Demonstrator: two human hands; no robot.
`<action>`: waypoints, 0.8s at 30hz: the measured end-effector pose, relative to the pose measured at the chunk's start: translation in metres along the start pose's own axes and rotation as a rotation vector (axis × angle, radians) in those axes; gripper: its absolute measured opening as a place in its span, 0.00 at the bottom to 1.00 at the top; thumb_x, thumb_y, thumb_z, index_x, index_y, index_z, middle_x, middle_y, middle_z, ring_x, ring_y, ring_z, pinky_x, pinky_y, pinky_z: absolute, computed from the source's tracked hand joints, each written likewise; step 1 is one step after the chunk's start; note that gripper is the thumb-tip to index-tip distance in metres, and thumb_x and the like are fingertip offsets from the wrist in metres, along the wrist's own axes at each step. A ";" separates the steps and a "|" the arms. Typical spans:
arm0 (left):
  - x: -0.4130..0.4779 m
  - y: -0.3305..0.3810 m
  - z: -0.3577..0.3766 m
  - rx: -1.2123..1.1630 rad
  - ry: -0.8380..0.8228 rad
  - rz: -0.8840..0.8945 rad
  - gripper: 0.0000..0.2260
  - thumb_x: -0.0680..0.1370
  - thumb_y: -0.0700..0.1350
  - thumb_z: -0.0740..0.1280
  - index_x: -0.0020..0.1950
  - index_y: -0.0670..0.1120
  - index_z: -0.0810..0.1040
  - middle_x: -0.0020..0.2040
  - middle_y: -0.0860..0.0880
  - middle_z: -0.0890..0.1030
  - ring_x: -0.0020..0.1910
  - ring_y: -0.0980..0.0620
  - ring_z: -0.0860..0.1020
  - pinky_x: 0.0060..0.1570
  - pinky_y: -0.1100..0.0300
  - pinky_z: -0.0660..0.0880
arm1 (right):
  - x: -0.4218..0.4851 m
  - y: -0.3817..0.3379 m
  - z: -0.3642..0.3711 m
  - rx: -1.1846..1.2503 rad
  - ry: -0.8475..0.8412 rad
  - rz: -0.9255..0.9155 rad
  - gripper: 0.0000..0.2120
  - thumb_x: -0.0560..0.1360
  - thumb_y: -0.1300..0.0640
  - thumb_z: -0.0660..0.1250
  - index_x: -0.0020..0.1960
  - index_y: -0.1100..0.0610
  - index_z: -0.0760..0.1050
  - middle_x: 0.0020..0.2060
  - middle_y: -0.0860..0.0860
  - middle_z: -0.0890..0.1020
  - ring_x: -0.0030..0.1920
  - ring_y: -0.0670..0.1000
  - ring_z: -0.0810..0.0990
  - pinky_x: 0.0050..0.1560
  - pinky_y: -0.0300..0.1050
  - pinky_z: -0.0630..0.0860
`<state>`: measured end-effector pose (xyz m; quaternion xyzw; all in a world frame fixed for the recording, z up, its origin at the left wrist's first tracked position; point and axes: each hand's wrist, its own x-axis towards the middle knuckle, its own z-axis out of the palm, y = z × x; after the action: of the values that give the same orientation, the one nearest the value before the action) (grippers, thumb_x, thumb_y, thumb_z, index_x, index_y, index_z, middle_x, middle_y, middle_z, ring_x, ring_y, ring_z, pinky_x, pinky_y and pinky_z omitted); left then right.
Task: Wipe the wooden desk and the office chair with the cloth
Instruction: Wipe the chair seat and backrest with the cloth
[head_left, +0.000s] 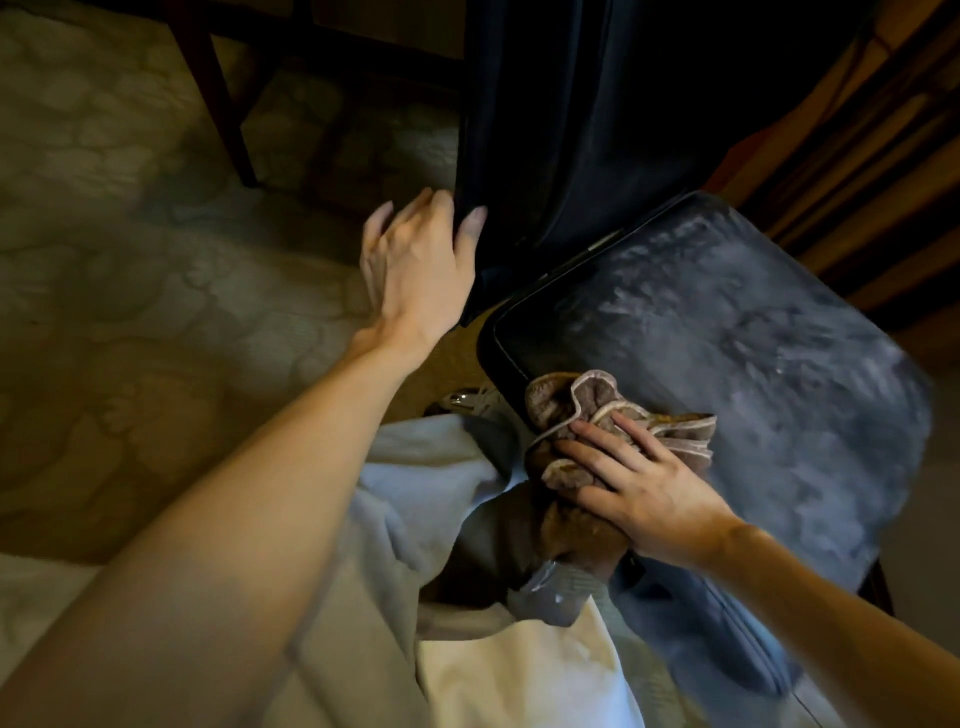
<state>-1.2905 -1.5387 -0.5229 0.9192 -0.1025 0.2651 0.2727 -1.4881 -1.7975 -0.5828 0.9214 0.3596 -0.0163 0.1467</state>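
The office chair has a dark blue seat cushion at the right and a dark backrest rising behind it. My right hand presses a crumpled brown cloth with a pale hem onto the seat's near left corner. My left hand grips the left edge of the backrest, thumb on the front face and fingers curled behind. Of the wooden desk only dark legs show at the upper left.
Patterned beige carpet covers the floor on the left. My light clothing fills the bottom centre. A chrome part of the chair base peeks out under the seat. Brown striped curtains hang at the upper right.
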 end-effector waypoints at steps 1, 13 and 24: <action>-0.002 0.001 0.002 0.003 0.012 0.012 0.19 0.85 0.54 0.56 0.52 0.42 0.80 0.50 0.45 0.86 0.56 0.46 0.83 0.69 0.48 0.68 | -0.005 0.006 0.002 -0.012 -0.004 -0.008 0.32 0.72 0.54 0.70 0.75 0.48 0.67 0.77 0.57 0.69 0.79 0.62 0.63 0.77 0.69 0.56; -0.007 0.029 0.024 -0.084 0.089 0.088 0.20 0.86 0.54 0.57 0.54 0.40 0.81 0.50 0.45 0.86 0.52 0.46 0.84 0.62 0.50 0.75 | 0.020 0.027 -0.039 -0.019 0.273 0.104 0.15 0.82 0.60 0.65 0.68 0.53 0.78 0.68 0.60 0.78 0.72 0.64 0.73 0.73 0.70 0.64; -0.014 0.030 0.007 -0.008 -0.041 0.061 0.21 0.86 0.54 0.58 0.60 0.36 0.78 0.50 0.35 0.83 0.51 0.34 0.81 0.48 0.43 0.74 | 0.136 -0.010 -0.033 -0.299 -0.412 0.128 0.24 0.86 0.53 0.53 0.82 0.50 0.61 0.81 0.57 0.58 0.82 0.65 0.45 0.75 0.77 0.44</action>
<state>-1.3091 -1.5673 -0.5222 0.9198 -0.1370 0.2539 0.2660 -1.3961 -1.6915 -0.5725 0.8876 0.2615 -0.1412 0.3520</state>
